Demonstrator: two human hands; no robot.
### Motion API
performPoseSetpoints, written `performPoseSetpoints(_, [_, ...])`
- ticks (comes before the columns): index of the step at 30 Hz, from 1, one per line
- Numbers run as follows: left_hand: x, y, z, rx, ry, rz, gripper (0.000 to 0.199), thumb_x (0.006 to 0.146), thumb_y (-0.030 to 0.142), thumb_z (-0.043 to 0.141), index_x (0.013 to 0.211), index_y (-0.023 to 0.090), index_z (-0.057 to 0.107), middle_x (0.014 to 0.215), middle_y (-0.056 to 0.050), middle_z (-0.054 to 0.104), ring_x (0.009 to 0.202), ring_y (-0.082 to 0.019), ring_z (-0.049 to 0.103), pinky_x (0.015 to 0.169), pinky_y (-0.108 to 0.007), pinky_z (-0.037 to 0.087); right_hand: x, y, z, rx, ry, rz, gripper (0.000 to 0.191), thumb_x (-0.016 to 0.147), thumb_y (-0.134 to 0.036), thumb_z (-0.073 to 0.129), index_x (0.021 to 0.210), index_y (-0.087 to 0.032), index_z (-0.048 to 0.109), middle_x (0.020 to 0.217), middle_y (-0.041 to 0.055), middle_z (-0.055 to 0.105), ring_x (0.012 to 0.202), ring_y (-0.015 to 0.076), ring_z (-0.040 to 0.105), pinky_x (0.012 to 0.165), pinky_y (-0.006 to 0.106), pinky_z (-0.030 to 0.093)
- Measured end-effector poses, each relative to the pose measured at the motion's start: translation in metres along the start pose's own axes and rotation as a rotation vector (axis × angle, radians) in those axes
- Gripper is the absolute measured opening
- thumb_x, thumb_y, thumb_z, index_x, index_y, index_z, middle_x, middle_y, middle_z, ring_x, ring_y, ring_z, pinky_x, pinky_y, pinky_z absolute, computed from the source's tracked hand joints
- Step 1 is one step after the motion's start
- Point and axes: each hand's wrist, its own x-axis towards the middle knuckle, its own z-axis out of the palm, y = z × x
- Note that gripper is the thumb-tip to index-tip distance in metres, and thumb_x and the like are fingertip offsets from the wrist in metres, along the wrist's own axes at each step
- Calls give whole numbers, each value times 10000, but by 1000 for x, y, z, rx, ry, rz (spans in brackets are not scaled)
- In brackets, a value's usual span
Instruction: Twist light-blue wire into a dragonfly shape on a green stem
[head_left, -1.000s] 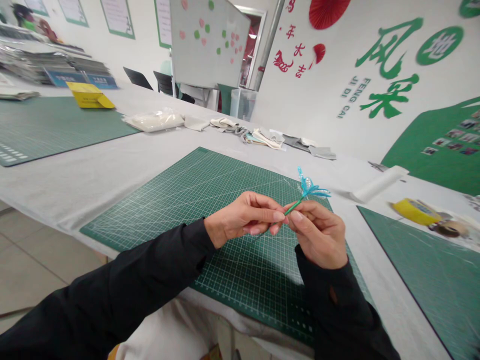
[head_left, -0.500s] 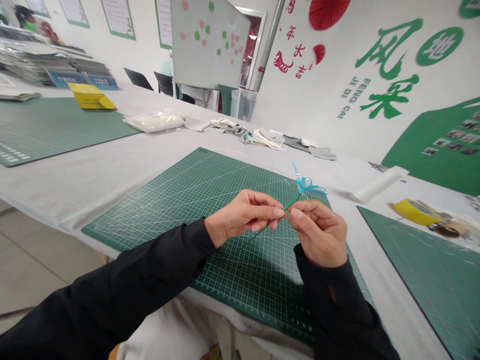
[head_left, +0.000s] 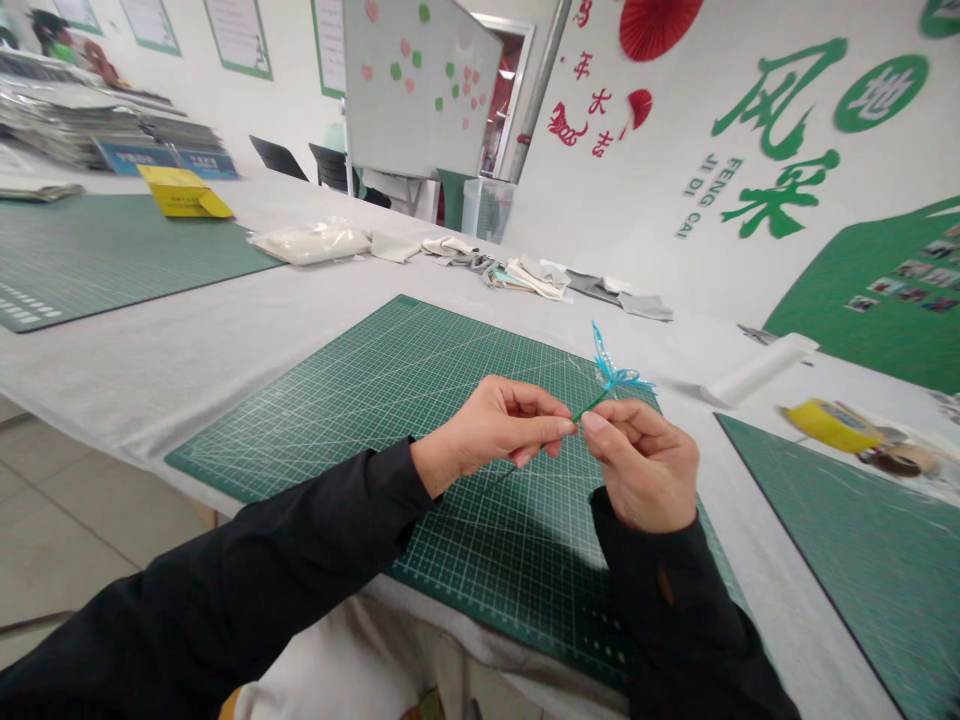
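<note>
A small twisted-wire flower is held in the air between both hands, above the right part of a green cutting mat. Its green stem is pinched near the lower end by the left hand and the right hand, their fingers drawn narrowly together, with the fingertips almost meeting on the stem. The blue loops have already been formed at the top of the stem and are left standing free. A clear bead-like piece may be among them, but it is too small to tell. The lower end of the stem is hidden by the fingers, so whether it has been finished cannot be told.

Open air is left around the flower, and the far edge of the mat lies well beyond it. The right sleeve is carried across the mat's right edge, near a white roll and a yellow tape roll on the counter. Fabric scraps are laid farther off along the mat's far side.
</note>
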Motion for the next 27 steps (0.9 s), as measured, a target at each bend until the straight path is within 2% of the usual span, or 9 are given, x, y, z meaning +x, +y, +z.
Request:
performPoseSetpoints(5, [1,-1,-8,-109,-147,-92,211,704,280,718,790,102,645,603,-6,643,312,-13,413,301,-157,195,-1,-4,2,37,-23,3,112,711,-258,720,691,-181,641,432,-74,428,378,56,342,394,222,307])
performPoseSetpoints(9, [1,0,-12,-201,-284,-151,158,746,240,664,778,85,662,657,-47,672,304,-13,415,297,-165,182,-2,-12,5,215,-213,42,89,749,-231,683,691,-183,636,509,-25,597,375,100,503,436,283,467])
performPoseSetpoints(11, [0,0,-12,-243,-312,-168,143,738,221,664,773,82,668,651,-53,675,297,-17,414,289,-164,170,-2,-14,4,270,-262,61,75,759,-226,675,706,-188,637,516,-18,620,395,133,562,440,304,495])
performPoseSetpoints(14, [-1,2,-12,-285,-337,-191,134,728,205,674,782,84,672,622,-45,668,298,-22,424,285,-151,191,-4,-12,2,265,-253,75,75,751,-241,690,719,-193,641,467,-33,588,399,150,582,420,293,488])
performPoseSetpoints(18, [-4,5,-11,-286,-345,-227,118,737,188,679,788,81,668,606,-24,655,325,-12,446,301,-124,252,-4,-9,-1,180,-205,56,134,725,-294,717,703,-185,642,482,-21,600,384,118,535,380,249,428])
performPoseSetpoints(27, [-4,6,-9,-243,-293,-212,157,692,201,729,768,91,648,592,-9,655,325,-8,441,278,-115,219,-3,-7,-3,151,-236,37,166,734,-339,711,694,-186,660,500,-3,600,394,83,437,374,222,337])
